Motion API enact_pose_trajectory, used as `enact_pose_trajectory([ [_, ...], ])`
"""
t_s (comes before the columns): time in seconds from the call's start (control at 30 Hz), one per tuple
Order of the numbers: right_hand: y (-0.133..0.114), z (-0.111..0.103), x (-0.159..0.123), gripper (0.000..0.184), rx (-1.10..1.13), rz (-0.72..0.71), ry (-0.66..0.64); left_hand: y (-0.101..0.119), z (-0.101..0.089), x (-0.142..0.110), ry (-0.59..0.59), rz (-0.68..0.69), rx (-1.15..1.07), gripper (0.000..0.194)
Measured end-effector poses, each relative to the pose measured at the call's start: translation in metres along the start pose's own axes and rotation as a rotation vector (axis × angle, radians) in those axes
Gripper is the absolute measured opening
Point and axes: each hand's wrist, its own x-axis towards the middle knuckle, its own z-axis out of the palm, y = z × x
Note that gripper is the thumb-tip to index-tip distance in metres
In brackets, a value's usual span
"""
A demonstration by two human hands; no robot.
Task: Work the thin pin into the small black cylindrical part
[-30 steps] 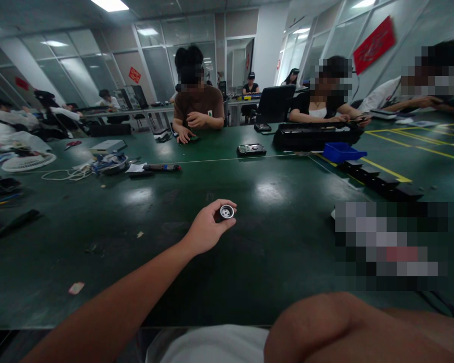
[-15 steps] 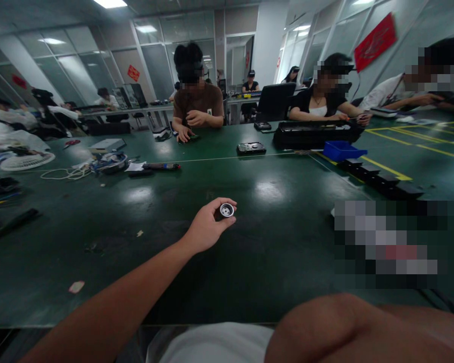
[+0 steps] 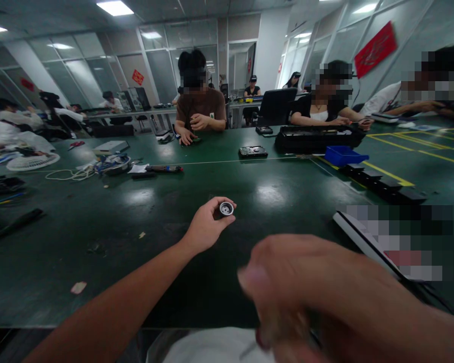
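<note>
My left hand (image 3: 208,229) is closed around a small round metal cup-like part (image 3: 226,208), gripped between thumb and fingers just above the green table. Its silvery rim faces me, and small details show in the dark inside. Close to the camera, my right hand (image 3: 298,287) is curled and blurred by motion. Below its fingers a thin shaft and a reddish spot show faintly; what the hand grips cannot be made out. The two hands are apart.
On the right lies a flat device (image 3: 366,242), partly pixelated. Beyond it are a blue bin (image 3: 344,156), black blocks (image 3: 386,184) and a long black housing (image 3: 320,139). Cables (image 3: 111,164) and a pen-like tool (image 3: 162,169) lie left. Co-workers sit across the green table (image 3: 181,194).
My right hand has come up from the lower right edge, its fingers now in view and curled. My left hand keeps its hold on the metal part, nearly still. The view has shifted slightly.
</note>
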Motion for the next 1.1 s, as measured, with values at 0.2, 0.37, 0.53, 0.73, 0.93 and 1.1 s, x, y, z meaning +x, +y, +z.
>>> enact_pose_trajectory([
  [0.2,0.071,-0.017,0.061,0.021,-0.103,0.373,0.268,-0.002,-0.016,0.008,0.066,0.047,0.266,0.034],
  [0.37,0.123,-0.001,0.047,0.020,0.012,0.436,0.422,-0.006,-0.020,0.009,0.060,0.032,0.344,0.036],
  [0.53,0.127,0.002,0.043,0.022,-0.070,0.417,0.405,-0.008,-0.022,0.009,0.025,0.013,0.371,0.038],
  [0.73,0.120,0.001,0.041,0.023,-0.278,0.421,0.371,-0.012,-0.025,0.010,-0.002,0.020,0.424,0.039],
  [0.93,0.118,0.000,0.040,0.031,-0.350,0.444,0.375,-0.015,-0.025,0.009,-0.006,0.033,0.451,0.039],
  [1.1,0.123,0.000,0.041,0.031,-0.292,0.473,0.387,-0.016,-0.026,0.009,0.004,0.031,0.460,0.040],
])
